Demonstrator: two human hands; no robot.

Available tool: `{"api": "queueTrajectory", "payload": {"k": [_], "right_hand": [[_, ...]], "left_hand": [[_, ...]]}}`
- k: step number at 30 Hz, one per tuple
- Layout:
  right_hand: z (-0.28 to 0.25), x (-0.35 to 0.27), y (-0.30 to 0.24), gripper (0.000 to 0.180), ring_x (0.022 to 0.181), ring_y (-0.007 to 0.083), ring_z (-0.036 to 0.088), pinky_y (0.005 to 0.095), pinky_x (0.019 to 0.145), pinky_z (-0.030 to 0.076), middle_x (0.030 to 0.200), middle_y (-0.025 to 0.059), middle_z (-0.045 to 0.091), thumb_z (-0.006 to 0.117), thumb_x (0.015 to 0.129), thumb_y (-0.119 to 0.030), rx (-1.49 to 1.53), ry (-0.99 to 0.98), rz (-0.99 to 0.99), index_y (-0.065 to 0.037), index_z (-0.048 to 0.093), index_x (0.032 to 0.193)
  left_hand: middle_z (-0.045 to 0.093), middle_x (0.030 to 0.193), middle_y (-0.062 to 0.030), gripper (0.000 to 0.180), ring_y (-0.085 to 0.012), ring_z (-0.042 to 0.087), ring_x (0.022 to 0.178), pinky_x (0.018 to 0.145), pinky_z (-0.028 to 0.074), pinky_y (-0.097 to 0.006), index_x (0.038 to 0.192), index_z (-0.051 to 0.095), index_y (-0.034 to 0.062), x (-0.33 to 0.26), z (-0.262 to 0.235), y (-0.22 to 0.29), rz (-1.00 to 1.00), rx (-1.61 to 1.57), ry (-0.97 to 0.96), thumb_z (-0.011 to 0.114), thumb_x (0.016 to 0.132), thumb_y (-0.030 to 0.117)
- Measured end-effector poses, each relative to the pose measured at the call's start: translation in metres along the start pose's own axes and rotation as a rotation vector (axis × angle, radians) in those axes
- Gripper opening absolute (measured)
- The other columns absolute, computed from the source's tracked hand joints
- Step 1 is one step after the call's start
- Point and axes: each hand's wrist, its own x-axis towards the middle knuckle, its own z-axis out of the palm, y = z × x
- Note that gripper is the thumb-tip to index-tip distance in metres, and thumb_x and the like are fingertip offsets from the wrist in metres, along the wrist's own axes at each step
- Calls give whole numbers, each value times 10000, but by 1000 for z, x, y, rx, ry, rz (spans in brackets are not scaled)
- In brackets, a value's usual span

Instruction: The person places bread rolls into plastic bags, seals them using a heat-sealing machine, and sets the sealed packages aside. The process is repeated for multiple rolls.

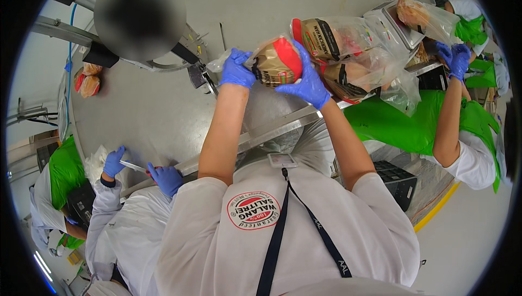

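Over the edge of the metal table I hold a bagged ham, its wrapper printed in gold, black and red. My left hand is closed at the bag's gathered end, where a bit of clear plastic sticks out to the left. On the ham's right side, my right hand presses with its thumb below and its fingers above. Just left of my left hand stands a small metal device with a lever. More bagged hams in clear loose-necked bags lie right beside my right hand.
A metal frame with a blurred round part rises at the upper left. Several wrapped hams lie at the table's far left. A co-worker at left holds a knife. At right, a green-aproned co-worker's gloved hands are near another bagged ham.
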Motion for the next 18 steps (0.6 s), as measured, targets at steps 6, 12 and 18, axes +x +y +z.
{"api": "queueTrajectory", "payload": {"k": [6, 12, 18], "right_hand": [[0, 3, 35, 801, 1141, 175, 412, 325, 980, 331, 1237, 78, 425, 734, 679, -208, 400, 99, 197, -36, 277, 1314], [21, 10, 52, 402, 998, 131, 503, 281, 880, 401, 1070, 64, 556, 591, 835, -224, 405, 282, 162, -10, 505, 1164], [39, 11, 59, 218, 865, 249, 592, 324, 783, 459, 960, 124, 619, 545, 820, -184, -275, 381, -100, -61, 639, 974]], "left_hand": [[288, 431, 6, 488, -162, 349, 478, 706, 442, -378, 487, 280, 169, -11, 47, -27, 318, 260, 60, 408, 932, 324], [271, 436, 6, 460, -162, 355, 429, 720, 441, -380, 515, 296, 166, -14, -1, -41, 494, 346, 112, 426, 925, 328], [374, 460, -5, 415, -151, 393, 418, 630, 437, -307, 532, 365, 149, -19, -9, -68, 649, 457, 221, 510, 895, 288]]}}
